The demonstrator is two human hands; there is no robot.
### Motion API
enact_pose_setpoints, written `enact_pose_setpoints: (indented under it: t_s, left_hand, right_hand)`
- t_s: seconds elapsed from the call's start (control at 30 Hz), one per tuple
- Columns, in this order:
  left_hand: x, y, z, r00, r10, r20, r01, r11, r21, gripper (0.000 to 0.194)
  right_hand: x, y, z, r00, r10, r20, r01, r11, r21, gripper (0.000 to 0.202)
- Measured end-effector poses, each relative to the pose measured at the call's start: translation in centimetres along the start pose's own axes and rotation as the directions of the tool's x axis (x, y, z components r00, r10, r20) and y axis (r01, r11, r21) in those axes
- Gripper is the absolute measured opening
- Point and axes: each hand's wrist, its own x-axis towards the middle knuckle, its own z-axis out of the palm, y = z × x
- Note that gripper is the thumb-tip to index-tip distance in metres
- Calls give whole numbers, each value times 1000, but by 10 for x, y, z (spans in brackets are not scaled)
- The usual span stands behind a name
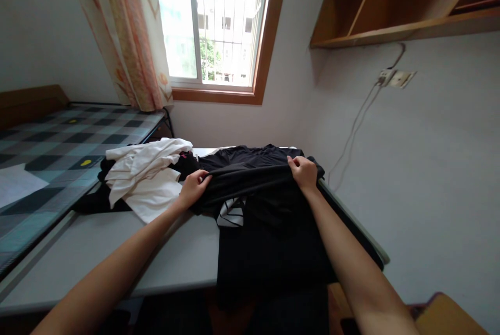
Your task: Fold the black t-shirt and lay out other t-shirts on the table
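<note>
A black garment [273,220] with a white printed patch lies over the right part of the white table [187,251], and its lower part reaches the table's front edge. My left hand [194,187] is closed on the cloth at its left side. My right hand [303,172] grips the same cloth near the right side, fingers pinched. Between both hands a fold of the fabric is stretched. Just left of my left hand is a heap of white clothes [146,173] with black cloth beneath and beside it.
A bed with a checked mattress [97,129] and a white sheet of paper [19,184] stands on the left. Behind are a curtain [135,38] and a window. Wooden shelves [390,27] and a socket with hanging cables [396,78] are on the right wall.
</note>
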Motion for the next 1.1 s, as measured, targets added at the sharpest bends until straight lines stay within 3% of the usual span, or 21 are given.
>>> enact_pose_setpoints:
  t_s: [0.07,0.13,0.17,0.2,0.23,0.3,0.33,0.37,0.4,0.43,0.47,0.57,0.6,0.67,0.73,0.8,0.9,1.0,1.1]
  left_hand:
    - [7,3,-14,1000,-7,26,9,997,-83,32]
    - [10,6,-28,981,-1,196,31,989,-148,35]
    - [10,8,-34,945,-3,328,59,985,-162,37]
    - [9,10,-40,883,-11,470,97,983,-159,40]
    - [7,12,-44,804,-23,594,136,980,-146,44]
    - [3,15,-47,675,-44,737,200,972,-125,49]
    - [1,16,-47,646,-53,761,224,967,-123,50]
    - [0,16,-45,636,-70,769,248,962,-117,53]
    - [0,16,-42,638,-96,764,271,957,-106,56]
    - [0,15,-39,645,-130,753,294,952,-87,58]
    - [2,15,-35,655,-170,736,316,947,-62,61]
    - [10,17,-21,715,-269,645,349,937,4,60]
    - [13,18,-17,746,-278,605,347,938,4,56]
    - [18,21,-10,810,-262,525,331,943,-40,47]
    - [22,24,-4,858,-250,448,337,933,-124,36]
    - [24,26,-1,864,-286,415,402,887,-226,32]
    - [24,30,-3,803,-309,509,540,738,-404,38]
    - [21,38,-13,750,-192,632,608,576,-546,49]
    - [15,46,-23,688,-93,719,669,465,-580,54]
  right_hand:
    - [-1,3,-19,999,-33,34,33,999,17,43]
    - [-8,8,-34,986,-60,158,58,998,17,41]
    - [-13,12,-39,965,-65,255,62,998,16,38]
    - [-19,17,-43,923,-57,381,51,998,26,35]
    - [-24,22,-46,848,-40,528,17,999,48,31]
    - [-31,34,-51,612,-15,791,-118,987,110,27]
    - [-33,40,-52,495,-26,869,-191,972,138,29]
    - [-32,45,-54,415,-50,909,-242,956,163,32]
    - [-30,49,-55,388,-75,919,-259,948,187,33]
    - [-26,51,-55,411,-97,907,-239,948,210,31]
    - [-21,52,-55,469,-114,876,-196,954,229,28]
    - [-4,49,-46,687,-127,716,-62,971,232,15]
    - [1,47,-41,735,-125,667,-41,973,227,11]
    - [9,44,-29,776,-128,617,-21,973,229,12]
    - [15,41,-18,778,-141,612,-11,971,237,23]
    - [17,39,-9,768,-141,625,-4,974,225,36]
    - [18,39,-2,723,-131,678,7,983,183,52]
    - [17,38,-2,672,-136,728,44,989,144,64]
    - [16,38,-6,612,-65,789,69,997,29,69]
